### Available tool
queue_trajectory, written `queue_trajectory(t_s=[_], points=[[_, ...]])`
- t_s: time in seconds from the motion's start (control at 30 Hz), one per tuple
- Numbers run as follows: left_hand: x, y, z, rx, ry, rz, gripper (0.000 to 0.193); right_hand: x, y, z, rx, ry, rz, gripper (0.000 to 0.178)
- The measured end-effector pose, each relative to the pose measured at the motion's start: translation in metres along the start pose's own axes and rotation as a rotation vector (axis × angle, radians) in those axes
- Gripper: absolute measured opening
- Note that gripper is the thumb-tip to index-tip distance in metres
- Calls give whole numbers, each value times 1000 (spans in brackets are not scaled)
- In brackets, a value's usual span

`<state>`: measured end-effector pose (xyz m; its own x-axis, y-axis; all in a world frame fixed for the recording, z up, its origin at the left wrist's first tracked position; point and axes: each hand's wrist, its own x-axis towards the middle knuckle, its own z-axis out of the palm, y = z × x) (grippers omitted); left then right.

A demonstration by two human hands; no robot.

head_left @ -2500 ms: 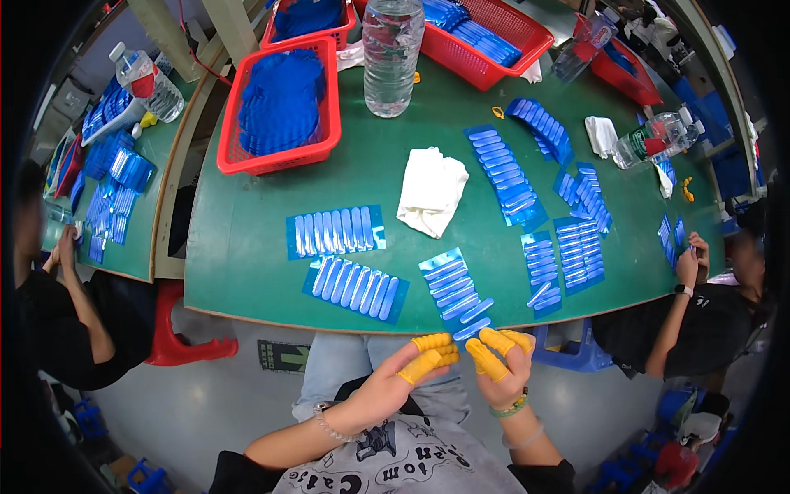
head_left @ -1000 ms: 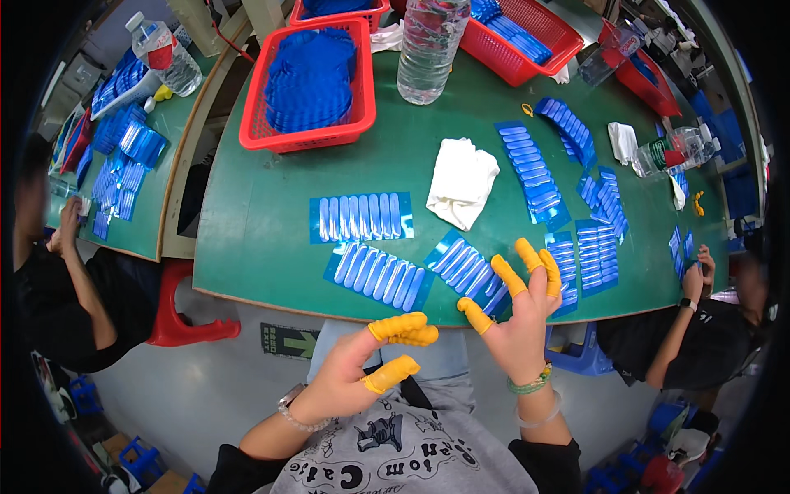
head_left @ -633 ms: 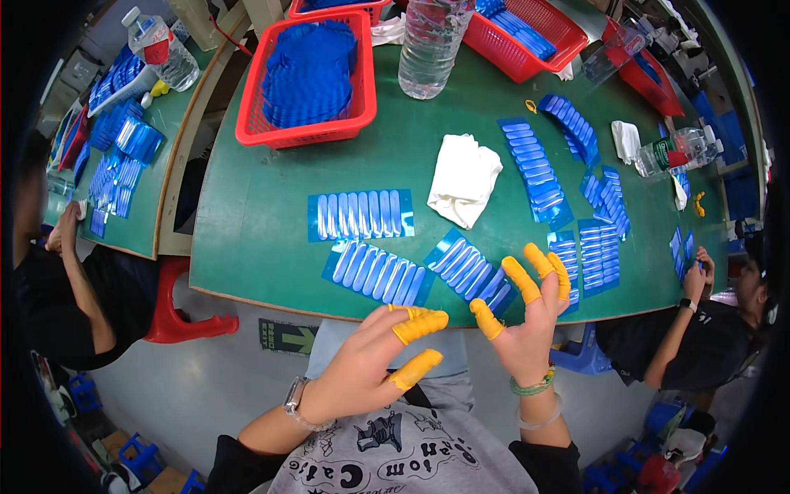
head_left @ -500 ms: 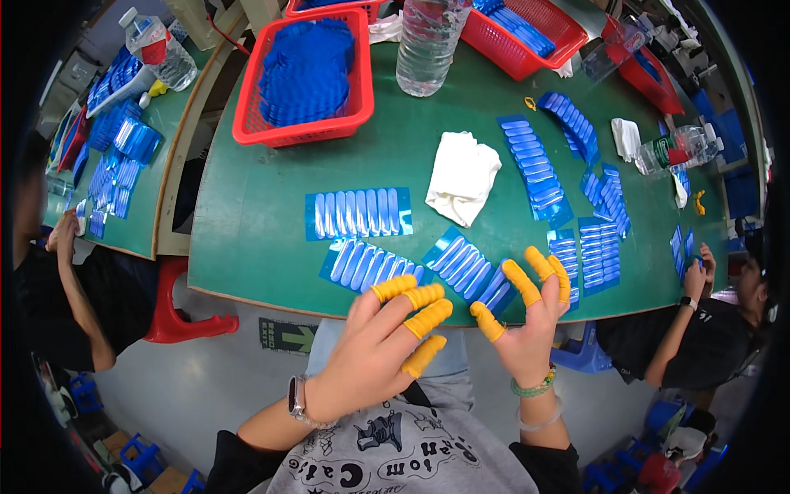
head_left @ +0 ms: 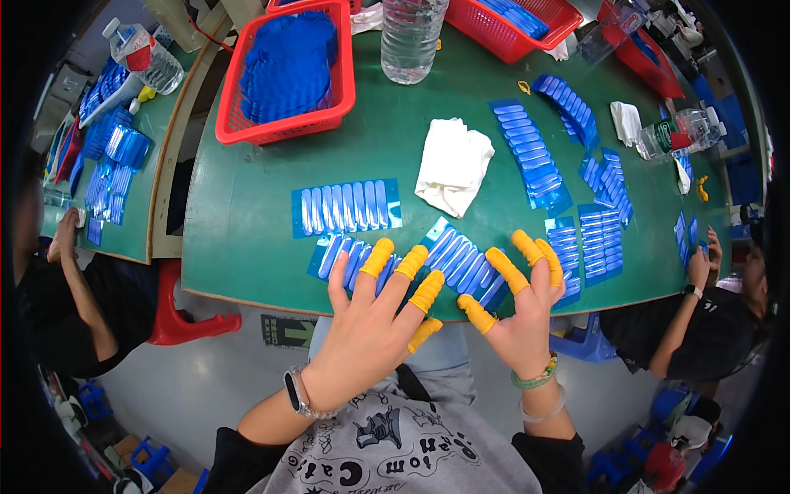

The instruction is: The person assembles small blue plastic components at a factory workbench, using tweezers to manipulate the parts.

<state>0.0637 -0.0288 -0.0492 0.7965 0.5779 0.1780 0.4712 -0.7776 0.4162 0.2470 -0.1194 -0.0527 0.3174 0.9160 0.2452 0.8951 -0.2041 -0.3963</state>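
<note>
Yellow finger cots cover most of my fingertips. My left hand (head_left: 370,333) reaches over the table's front edge, open, its fingers spread over a blue sheet of long rounded strips (head_left: 333,251) that it partly hides. Close to its fingertips lies another blue strip sheet (head_left: 457,257), tilted on the table. My right hand (head_left: 525,317) is at that sheet's near right end, thumb and fingers apart; whether they touch it I cannot tell. Just beyond my left hand, a further strip sheet (head_left: 346,207) lies flat. A folded white cloth (head_left: 454,169) rests behind the sheets.
A red basket (head_left: 346,99) of blue pieces stands far left on the green table (head_left: 247,181), beside a water bottle (head_left: 410,41). Another red basket (head_left: 510,51) is at the back. Several strip sheets (head_left: 531,156) lie to the right. Co-workers sit at both sides.
My left hand has moved up and left, its fingers spreading further over the left sheet. My right hand has shifted slightly left. The view has moved a little.
</note>
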Motion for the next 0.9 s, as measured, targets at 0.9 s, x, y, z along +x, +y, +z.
queue_trajectory(t_s=[0.9], points=[[29, 93, 31, -989, -271, 472, 104, 2, -27, -24, 1540, 773, 285, 77]])
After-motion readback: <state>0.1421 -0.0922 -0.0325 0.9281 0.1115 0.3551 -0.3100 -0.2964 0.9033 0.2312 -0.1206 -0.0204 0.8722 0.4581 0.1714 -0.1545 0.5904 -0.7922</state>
